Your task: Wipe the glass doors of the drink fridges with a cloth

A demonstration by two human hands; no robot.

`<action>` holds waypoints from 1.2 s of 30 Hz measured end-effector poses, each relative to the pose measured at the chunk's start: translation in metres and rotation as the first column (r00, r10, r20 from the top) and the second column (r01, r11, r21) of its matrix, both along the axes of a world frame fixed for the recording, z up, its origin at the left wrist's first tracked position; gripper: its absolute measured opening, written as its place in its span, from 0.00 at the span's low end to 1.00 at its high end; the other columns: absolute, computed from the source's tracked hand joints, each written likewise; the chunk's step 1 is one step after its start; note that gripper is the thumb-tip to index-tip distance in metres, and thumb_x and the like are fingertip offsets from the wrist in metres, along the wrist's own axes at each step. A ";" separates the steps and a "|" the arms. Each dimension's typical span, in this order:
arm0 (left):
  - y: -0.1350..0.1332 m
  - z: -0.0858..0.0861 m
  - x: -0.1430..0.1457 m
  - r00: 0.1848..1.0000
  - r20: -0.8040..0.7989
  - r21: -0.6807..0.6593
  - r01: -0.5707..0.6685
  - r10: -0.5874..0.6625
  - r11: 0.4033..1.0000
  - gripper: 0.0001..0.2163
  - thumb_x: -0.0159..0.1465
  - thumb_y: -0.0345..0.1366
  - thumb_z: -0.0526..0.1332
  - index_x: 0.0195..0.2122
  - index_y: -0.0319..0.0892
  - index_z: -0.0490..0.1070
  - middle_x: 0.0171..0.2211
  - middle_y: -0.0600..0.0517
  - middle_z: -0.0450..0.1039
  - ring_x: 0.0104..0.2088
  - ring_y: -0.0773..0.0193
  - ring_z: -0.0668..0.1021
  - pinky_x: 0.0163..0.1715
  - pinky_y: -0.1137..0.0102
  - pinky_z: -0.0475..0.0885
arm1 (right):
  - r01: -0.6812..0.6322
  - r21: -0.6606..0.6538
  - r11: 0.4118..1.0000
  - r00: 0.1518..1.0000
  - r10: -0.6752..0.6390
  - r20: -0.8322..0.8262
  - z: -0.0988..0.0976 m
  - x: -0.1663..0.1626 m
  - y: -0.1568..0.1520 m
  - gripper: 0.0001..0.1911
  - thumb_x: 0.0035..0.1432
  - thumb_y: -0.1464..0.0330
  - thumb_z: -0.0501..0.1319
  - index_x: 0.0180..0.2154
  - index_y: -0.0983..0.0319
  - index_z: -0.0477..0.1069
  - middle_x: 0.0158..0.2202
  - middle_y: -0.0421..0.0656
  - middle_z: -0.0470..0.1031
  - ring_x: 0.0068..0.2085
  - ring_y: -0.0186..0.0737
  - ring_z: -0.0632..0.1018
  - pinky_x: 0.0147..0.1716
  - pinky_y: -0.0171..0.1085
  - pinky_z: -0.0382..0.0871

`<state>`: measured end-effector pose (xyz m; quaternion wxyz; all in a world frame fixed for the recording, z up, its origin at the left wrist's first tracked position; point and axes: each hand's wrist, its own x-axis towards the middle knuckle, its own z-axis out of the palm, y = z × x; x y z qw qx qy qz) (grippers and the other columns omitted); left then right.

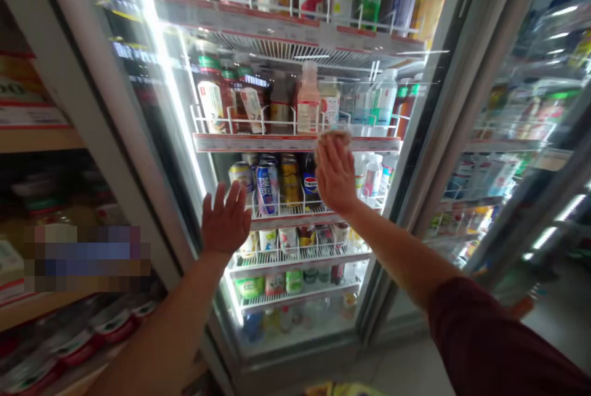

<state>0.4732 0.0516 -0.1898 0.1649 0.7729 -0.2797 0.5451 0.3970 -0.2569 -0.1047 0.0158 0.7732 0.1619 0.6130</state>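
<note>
My right hand (336,174) presses a pale, crumpled cloth (342,135) against the glass door (295,360) of a lit drinks fridge, at the height of a shelf edge. Most of the cloth is hidden under my palm and fingers. To the left and lower, my left hand (225,220) is raised with its fingers spread and nothing in it. Its palm faces the glass; whether it touches I cannot tell. Behind the glass near this hand stand several cans, among them a blue can (267,188). A dark Pepsi bottle (311,181) shows beside my right hand.
Bottles fill the upper fridge shelves, fronted by a price strip (258,143). On the left, a wooden shelf (41,139) holds packaged goods. Another glass-fronted fridge (498,143) runs along the right. Grey floor (401,371) shows below, with something yellow (341,390) at the bottom edge.
</note>
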 end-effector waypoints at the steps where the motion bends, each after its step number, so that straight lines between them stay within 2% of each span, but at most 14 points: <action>1: 0.000 0.000 0.000 1.000 0.005 0.006 0.008 -0.008 1.000 0.25 0.74 0.41 0.56 0.71 0.44 0.65 0.70 0.41 0.67 0.76 0.45 0.59 0.75 0.41 0.47 | -0.041 -0.098 0.994 0.998 0.036 -0.047 -0.014 -0.001 0.010 0.41 0.78 0.68 0.49 0.79 0.53 0.25 0.77 0.43 0.57 0.78 0.47 0.55 0.78 0.56 0.52; 3: -0.001 0.001 -0.001 0.999 0.020 0.016 0.035 -0.035 0.999 0.25 0.74 0.40 0.56 0.71 0.44 0.65 0.70 0.41 0.66 0.76 0.48 0.57 0.76 0.44 0.46 | -0.140 -0.298 0.944 0.982 0.093 -0.166 -0.041 -0.003 0.029 0.42 0.77 0.68 0.49 0.78 0.55 0.23 0.75 0.41 0.62 0.77 0.40 0.59 0.78 0.49 0.52; 5: -0.001 0.001 -0.003 0.997 0.036 0.018 0.061 -0.061 0.998 0.25 0.75 0.40 0.56 0.72 0.43 0.64 0.70 0.41 0.66 0.77 0.49 0.54 0.77 0.44 0.44 | -0.177 -0.374 0.910 0.966 0.088 -0.242 -0.047 -0.004 0.045 0.41 0.77 0.69 0.49 0.78 0.55 0.25 0.75 0.38 0.61 0.76 0.38 0.60 0.79 0.47 0.51; 11: 0.000 0.002 -0.001 0.989 0.082 0.035 0.123 -0.125 0.992 0.28 0.76 0.38 0.57 0.76 0.45 0.56 0.73 0.44 0.61 0.78 0.56 0.49 0.78 0.51 0.41 | 0.026 -0.067 0.997 0.974 -0.040 -0.223 0.012 0.004 0.085 0.36 0.78 0.69 0.48 0.79 0.54 0.35 0.79 0.39 0.49 0.79 0.47 0.49 0.79 0.54 0.45; 13: 0.002 0.003 -0.001 0.980 0.119 0.029 0.159 -0.162 0.987 0.29 0.77 0.39 0.56 0.77 0.48 0.53 0.73 0.46 0.61 0.78 0.56 0.50 0.78 0.51 0.40 | 0.008 -0.022 1.000 0.975 -0.013 -0.222 0.005 0.005 0.100 0.37 0.77 0.68 0.48 0.80 0.55 0.33 0.79 0.41 0.50 0.80 0.48 0.48 0.79 0.56 0.46; 15: 0.000 0.005 -0.006 0.972 0.142 0.019 0.186 -0.187 0.982 0.29 0.78 0.40 0.53 0.78 0.50 0.49 0.74 0.47 0.60 0.78 0.55 0.51 0.78 0.50 0.41 | -0.059 0.002 0.998 0.969 0.058 -0.240 -0.016 0.006 0.117 0.39 0.77 0.68 0.47 0.79 0.57 0.29 0.79 0.44 0.51 0.80 0.48 0.47 0.78 0.57 0.47; 18: -0.011 0.009 -0.023 0.939 0.172 -0.023 0.307 -0.299 0.951 0.29 0.80 0.43 0.47 0.80 0.50 0.41 0.78 0.47 0.48 0.78 0.52 0.47 0.77 0.48 0.44 | -0.182 0.116 0.976 0.940 0.208 -0.270 -0.043 0.010 0.139 0.40 0.76 0.69 0.45 0.79 0.61 0.23 0.79 0.47 0.50 0.80 0.46 0.46 0.78 0.57 0.50; 20: -0.026 0.011 -0.036 0.901 0.178 -0.038 0.408 -0.396 0.912 0.29 0.80 0.44 0.41 0.80 0.50 0.37 0.79 0.46 0.43 0.78 0.51 0.48 0.76 0.49 0.50 | -0.273 0.197 0.942 0.906 0.320 -0.276 -0.047 0.012 0.145 0.40 0.77 0.68 0.43 0.78 0.62 0.20 0.79 0.48 0.49 0.80 0.44 0.47 0.77 0.55 0.53; 22: -0.041 0.011 -0.045 0.885 0.151 -0.035 0.450 -0.440 0.892 0.29 0.80 0.46 0.37 0.80 0.47 0.37 0.79 0.44 0.47 0.78 0.51 0.53 0.75 0.51 0.57 | -0.361 0.231 0.904 0.869 0.415 -0.268 -0.044 0.012 0.141 0.39 0.78 0.66 0.42 0.78 0.61 0.19 0.79 0.48 0.50 0.79 0.42 0.52 0.76 0.52 0.57; 24: -0.053 0.009 -0.048 0.901 0.121 -0.033 0.423 -0.416 0.906 0.30 0.80 0.47 0.37 0.80 0.44 0.37 0.77 0.41 0.51 0.77 0.51 0.56 0.74 0.52 0.58 | -0.404 0.209 0.890 0.858 0.448 -0.250 -0.043 0.007 0.122 0.38 0.79 0.65 0.42 0.78 0.59 0.21 0.79 0.48 0.51 0.78 0.40 0.55 0.75 0.49 0.61; 26: -0.059 0.006 -0.047 0.929 0.120 -0.051 0.357 -0.349 0.933 0.30 0.80 0.45 0.44 0.80 0.43 0.40 0.76 0.40 0.54 0.77 0.51 0.57 0.75 0.53 0.57 | -0.362 0.138 0.922 0.897 0.384 -0.217 -0.049 -0.003 0.087 0.37 0.78 0.66 0.42 0.79 0.58 0.25 0.79 0.47 0.52 0.78 0.39 0.56 0.74 0.48 0.61; 29: -0.061 0.009 -0.042 0.965 0.139 -0.077 0.234 -0.222 0.969 0.30 0.78 0.39 0.54 0.78 0.43 0.49 0.73 0.41 0.61 0.75 0.52 0.62 0.74 0.54 0.58 | -0.089 0.056 0.994 0.987 0.096 -0.131 -0.068 -0.023 0.010 0.35 0.77 0.67 0.45 0.80 0.58 0.36 0.78 0.49 0.56 0.78 0.46 0.55 0.76 0.56 0.52; 32: -0.062 0.039 -0.034 0.978 0.148 -0.099 0.165 -0.149 0.981 0.26 0.76 0.35 0.53 0.74 0.42 0.59 0.72 0.42 0.64 0.75 0.53 0.62 0.73 0.51 0.60 | 0.229 0.095 0.969 0.970 -0.219 -0.106 -0.086 -0.038 -0.078 0.33 0.78 0.63 0.48 0.78 0.62 0.47 0.76 0.54 0.58 0.78 0.51 0.56 0.76 0.60 0.46; 36: -0.070 0.087 -0.021 0.987 0.150 -0.170 0.080 -0.054 0.982 0.29 0.73 0.34 0.50 0.75 0.38 0.55 0.78 0.41 0.49 0.79 0.51 0.47 0.76 0.44 0.52 | 0.306 -0.025 0.952 0.951 -0.307 -0.033 -0.099 -0.040 -0.149 0.33 0.78 0.62 0.51 0.77 0.61 0.51 0.74 0.55 0.64 0.77 0.51 0.58 0.75 0.57 0.47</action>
